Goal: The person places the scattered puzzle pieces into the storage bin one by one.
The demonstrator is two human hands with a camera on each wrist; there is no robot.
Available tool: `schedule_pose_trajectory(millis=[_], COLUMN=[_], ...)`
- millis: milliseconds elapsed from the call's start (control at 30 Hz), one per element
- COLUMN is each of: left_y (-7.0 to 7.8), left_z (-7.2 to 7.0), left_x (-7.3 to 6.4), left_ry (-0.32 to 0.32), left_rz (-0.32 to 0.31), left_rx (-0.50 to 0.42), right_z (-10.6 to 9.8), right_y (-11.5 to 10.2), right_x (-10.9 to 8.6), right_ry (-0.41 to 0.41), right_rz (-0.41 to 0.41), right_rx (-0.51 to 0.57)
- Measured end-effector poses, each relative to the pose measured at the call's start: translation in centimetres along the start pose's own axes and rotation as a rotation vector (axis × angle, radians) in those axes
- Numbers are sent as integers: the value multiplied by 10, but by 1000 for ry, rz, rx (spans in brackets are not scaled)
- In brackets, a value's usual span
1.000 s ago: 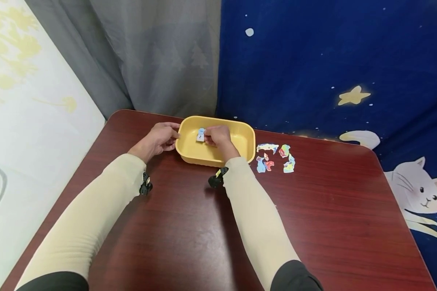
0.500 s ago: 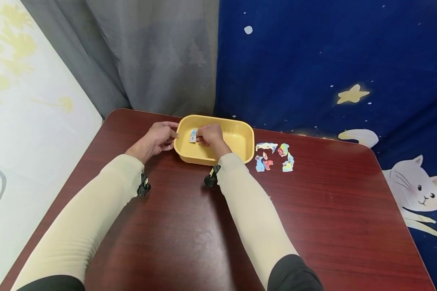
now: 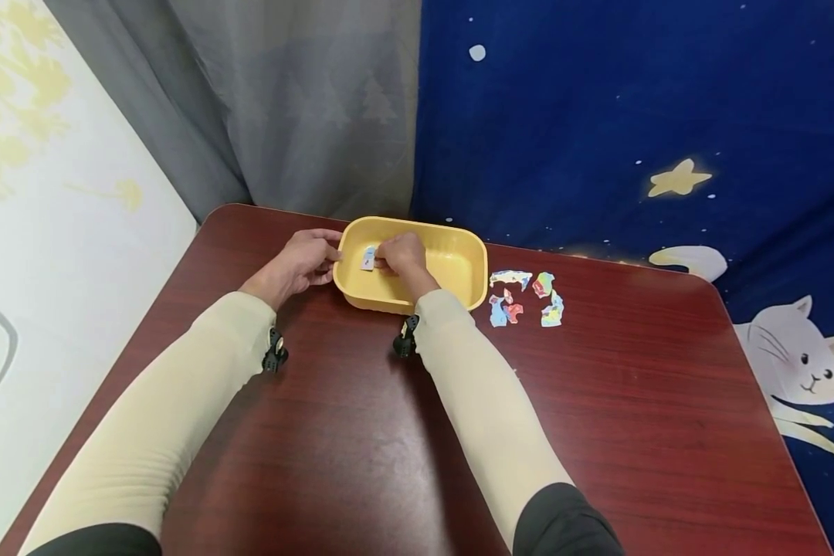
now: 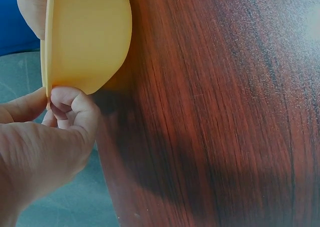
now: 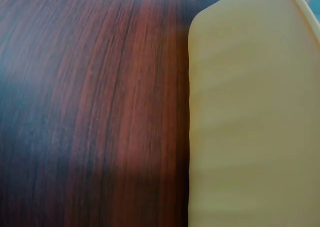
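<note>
A yellow plastic basin (image 3: 452, 272) stands near the table's back edge. My left hand (image 3: 303, 259) pinches its left rim between thumb and fingers, which the left wrist view shows close up on the rim (image 4: 50, 42). Inside the basin is my right hand (image 3: 405, 255), with curled fingers pinching the right edge of a small flat light-blue and white piece (image 3: 368, 259). A small dark mark shows on that piece. In the right wrist view the basin's outer wall (image 5: 255, 112) fills the right side and conceals the right hand's fingers.
Several colourful cut-out paper-like pieces (image 3: 499, 312) lie on the dark red wooden table (image 3: 639, 386), right of the basin. A grey curtain (image 3: 320, 116) and a blue starry curtain (image 3: 584, 139) hang behind the table. A white patterned panel (image 3: 76, 154) stands at the left.
My right hand has moved a little left inside the basin with the light-blue and white piece, then stayed nearly still. My left hand keeps its place on the rim.
</note>
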State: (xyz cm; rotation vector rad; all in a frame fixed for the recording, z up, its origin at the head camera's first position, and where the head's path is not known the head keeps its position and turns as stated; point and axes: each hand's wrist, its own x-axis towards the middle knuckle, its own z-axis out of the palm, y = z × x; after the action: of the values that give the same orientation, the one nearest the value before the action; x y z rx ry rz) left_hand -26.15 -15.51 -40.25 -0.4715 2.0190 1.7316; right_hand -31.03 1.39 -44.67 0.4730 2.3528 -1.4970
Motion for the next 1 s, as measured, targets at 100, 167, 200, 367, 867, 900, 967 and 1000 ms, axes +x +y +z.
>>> schedule_pose_trajectory(millis=[100, 167, 200, 367, 867, 900, 967, 1000], left_y=[0, -1, -1, -2, 3, 3, 2, 2], left_z=[1, 1, 1, 1, 2, 2, 1, 1], left_x=[0, -1, -1, -2, -6, -6, -7, -7], left_ry=[-1, -1, 0, 0, 2, 1, 3, 4], left_rz=[1, 0, -2, 14, 19, 16, 14, 14], left_rx=[0, 1, 0, 2, 41, 43, 43, 44], right_z=[-1, -2, -2, -4, -23, -24, -28, -30], right_y=[0, 0, 0, 0, -1, 0, 1, 1], right_x=[0, -1, -1, 0, -9, -11, -15, -16], right_ry=[3, 2, 1, -2, 13, 11, 4, 1], right_rz=[4, 9, 12, 43, 77, 72, 64, 62], right_rx=[6, 11, 14, 88, 280, 285, 298, 302])
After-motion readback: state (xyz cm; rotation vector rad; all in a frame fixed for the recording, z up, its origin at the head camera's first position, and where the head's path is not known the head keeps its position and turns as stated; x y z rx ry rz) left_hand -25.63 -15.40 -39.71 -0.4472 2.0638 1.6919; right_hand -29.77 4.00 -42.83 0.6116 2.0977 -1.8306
